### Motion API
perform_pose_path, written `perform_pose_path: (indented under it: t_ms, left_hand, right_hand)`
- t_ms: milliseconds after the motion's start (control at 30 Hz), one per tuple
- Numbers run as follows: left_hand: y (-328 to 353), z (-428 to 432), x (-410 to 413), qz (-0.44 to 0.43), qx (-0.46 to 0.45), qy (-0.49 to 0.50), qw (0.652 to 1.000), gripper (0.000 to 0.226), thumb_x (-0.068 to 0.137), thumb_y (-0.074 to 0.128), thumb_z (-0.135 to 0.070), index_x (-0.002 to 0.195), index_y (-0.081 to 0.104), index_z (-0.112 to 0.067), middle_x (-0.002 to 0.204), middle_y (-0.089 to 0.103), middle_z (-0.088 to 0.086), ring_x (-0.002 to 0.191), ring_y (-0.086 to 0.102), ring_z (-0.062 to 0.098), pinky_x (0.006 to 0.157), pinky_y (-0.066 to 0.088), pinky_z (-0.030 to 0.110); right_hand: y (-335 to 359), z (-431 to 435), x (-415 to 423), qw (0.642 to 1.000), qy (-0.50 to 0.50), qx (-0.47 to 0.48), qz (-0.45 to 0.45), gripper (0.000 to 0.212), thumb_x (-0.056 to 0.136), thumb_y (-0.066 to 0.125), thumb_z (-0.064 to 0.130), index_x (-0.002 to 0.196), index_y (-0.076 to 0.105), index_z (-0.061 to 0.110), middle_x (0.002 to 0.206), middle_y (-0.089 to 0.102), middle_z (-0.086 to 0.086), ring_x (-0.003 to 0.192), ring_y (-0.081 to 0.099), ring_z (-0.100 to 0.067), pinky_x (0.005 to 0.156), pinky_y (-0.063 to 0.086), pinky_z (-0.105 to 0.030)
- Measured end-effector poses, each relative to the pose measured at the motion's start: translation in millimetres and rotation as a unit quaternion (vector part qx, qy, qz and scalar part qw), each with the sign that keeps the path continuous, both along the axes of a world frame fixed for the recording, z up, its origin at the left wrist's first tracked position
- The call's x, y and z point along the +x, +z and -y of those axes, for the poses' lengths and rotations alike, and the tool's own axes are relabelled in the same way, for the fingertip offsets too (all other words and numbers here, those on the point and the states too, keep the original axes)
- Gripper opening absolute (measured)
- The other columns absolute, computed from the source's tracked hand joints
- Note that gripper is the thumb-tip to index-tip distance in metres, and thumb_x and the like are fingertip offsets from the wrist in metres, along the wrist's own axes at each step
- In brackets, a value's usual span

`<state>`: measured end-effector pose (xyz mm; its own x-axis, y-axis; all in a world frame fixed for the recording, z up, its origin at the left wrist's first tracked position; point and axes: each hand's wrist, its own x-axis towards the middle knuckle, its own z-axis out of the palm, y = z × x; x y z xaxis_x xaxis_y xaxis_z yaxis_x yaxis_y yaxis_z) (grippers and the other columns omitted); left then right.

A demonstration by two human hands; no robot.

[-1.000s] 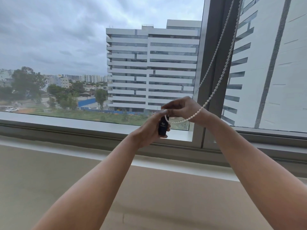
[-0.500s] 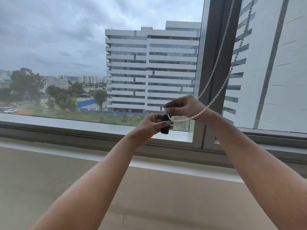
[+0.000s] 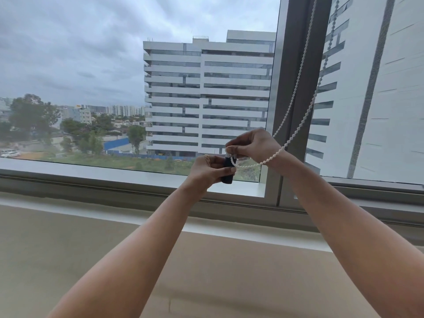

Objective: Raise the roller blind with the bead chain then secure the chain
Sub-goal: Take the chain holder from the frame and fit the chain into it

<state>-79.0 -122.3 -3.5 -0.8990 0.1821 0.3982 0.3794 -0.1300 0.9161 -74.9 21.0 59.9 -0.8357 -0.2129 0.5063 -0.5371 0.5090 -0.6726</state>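
Just before the dark window post (image 3: pixel 286 65), above the white sill (image 3: pixel 114 174), holds both hands close together at one small object. Grips a black chain holder (image 3: pixel 228 176) upright in the left hand (image 3: pixel 207 171), fingers curled round it, thumb across its front, a ring (image 3: pixel 206 156) on one finger. Pinches the white bead chain (image 3: pixel 271 157) with the right hand (image 3: pixel 252 144), fingertips closed on the beads right at the holder's top end. Shows the chain as two strands slanting down across the post from the upper right: one to the right hand, the other looping under the right wrist and back to the holder.
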Motion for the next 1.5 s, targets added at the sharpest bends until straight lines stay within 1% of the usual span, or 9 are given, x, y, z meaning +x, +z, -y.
perform_pose_path:
  t_ms: [167, 333, 467, 633, 900, 1167, 1300, 1400, 1500]
  left_hand:
    - [-6, -7, 2, 0.001, 0.025, 0.033, 0.999, 0.015, 0.071, 0.071, 0.007, 0.077, 0.063, -0.004, 0.052, 0.069, -0.005, 0.052, 0.066, 0.008, 0.055, 0.058, 0.023]
    - [-9, -10, 3, 0.004, 0.032, 0.041, 0.999, 0.016, 0.071, 0.070, 0.008, 0.083, 0.063, 0.000, 0.053, 0.068, -0.006, 0.050, 0.065, 0.005, 0.052, 0.056, 0.019]
    - [-9, -10, 4, 0.006, 0.033, 0.042, 0.999, 0.024, 0.072, 0.070, 0.007, 0.094, 0.062, 0.003, 0.071, 0.066, 0.007, 0.051, 0.065, 0.004, 0.053, 0.056, 0.018]
    - [-11, -9, 4, 0.011, 0.027, 0.036, 0.999, 0.016, 0.071, 0.071, 0.006, 0.081, 0.063, -0.003, 0.070, 0.066, 0.005, 0.052, 0.066, 0.004, 0.053, 0.056, 0.018]
    - [-22, -11, -1, 0.018, 0.035, 0.029, 0.999, 0.018, 0.072, 0.071, 0.007, 0.077, 0.062, -0.008, 0.057, 0.069, -0.005, 0.051, 0.065, 0.006, 0.055, 0.057, 0.020]
    - [-47, -16, -8, 0.032, 0.020, 0.031, 0.999, 0.020, 0.072, 0.072, 0.004, 0.077, 0.061, -0.011, 0.058, 0.070, -0.007, 0.055, 0.065, 0.004, 0.059, 0.055, 0.021]
    - [-60, -19, -8, 0.056, 0.031, 0.028, 0.998, 0.023, 0.071, 0.071, 0.006, 0.079, 0.059, -0.013, 0.070, 0.067, 0.000, 0.054, 0.064, 0.003, 0.054, 0.053, 0.016]
    - [-70, -21, -9, 0.070, 0.033, 0.027, 0.997, 0.026, 0.071, 0.071, 0.007, 0.081, 0.058, -0.013, 0.073, 0.066, 0.001, 0.055, 0.064, 0.003, 0.053, 0.052, 0.016]
    - [-80, -20, -11, 0.070, 0.020, 0.023, 0.997, 0.027, 0.072, 0.070, 0.007, 0.084, 0.056, -0.013, 0.077, 0.065, 0.004, 0.067, 0.062, 0.012, 0.059, 0.050, 0.020]
  right_hand:
    - [-4, 6, 1, 0.999, -0.034, 0.001, -0.012, 0.019, 0.074, 0.074, 0.010, 0.091, 0.073, 0.002, 0.088, 0.073, -0.016, 0.078, 0.066, -0.020, 0.081, 0.056, -0.028]
    - [-6, 7, 2, 0.999, -0.044, 0.020, -0.021, 0.019, 0.074, 0.075, 0.014, 0.091, 0.073, 0.005, 0.086, 0.073, -0.013, 0.072, 0.064, -0.014, 0.080, 0.056, -0.027]
    - [-6, 7, 2, 0.999, -0.042, 0.025, -0.024, 0.019, 0.074, 0.075, 0.014, 0.091, 0.073, 0.005, 0.081, 0.071, -0.008, 0.068, 0.062, -0.011, 0.076, 0.055, -0.023]
    - [-9, 5, 1, 0.999, -0.032, 0.027, -0.024, 0.021, 0.075, 0.074, 0.015, 0.093, 0.073, 0.005, 0.081, 0.070, -0.006, 0.070, 0.064, -0.012, 0.076, 0.056, -0.020]
    - [-28, 1, -11, 0.999, -0.018, -0.039, -0.017, 0.019, 0.083, 0.066, 0.019, 0.092, 0.072, 0.003, 0.079, 0.070, -0.008, 0.077, 0.066, -0.021, 0.089, 0.054, -0.043]
    - [-57, -4, -15, 0.993, -0.022, -0.111, 0.045, 0.012, 0.079, 0.069, 0.008, 0.085, 0.069, -0.002, 0.075, 0.068, -0.009, 0.076, 0.065, -0.026, 0.092, 0.052, -0.047]
    - [-68, -5, -15, 0.992, -0.033, -0.105, 0.065, 0.008, 0.080, 0.069, 0.012, 0.075, 0.067, 0.006, 0.083, 0.068, -0.016, 0.082, 0.067, -0.033, 0.091, 0.052, -0.041]
    - [-77, -6, -17, 0.991, -0.042, -0.098, 0.084, 0.015, 0.083, 0.065, 0.012, 0.087, 0.067, -0.002, 0.076, 0.065, -0.010, 0.068, 0.062, -0.017, 0.078, 0.053, -0.028]
    - [-86, -6, -19, 0.987, -0.040, -0.110, 0.111, 0.009, 0.083, 0.066, 0.009, 0.074, 0.065, 0.007, 0.070, 0.063, -0.003, 0.068, 0.061, -0.014, 0.072, 0.054, -0.021]
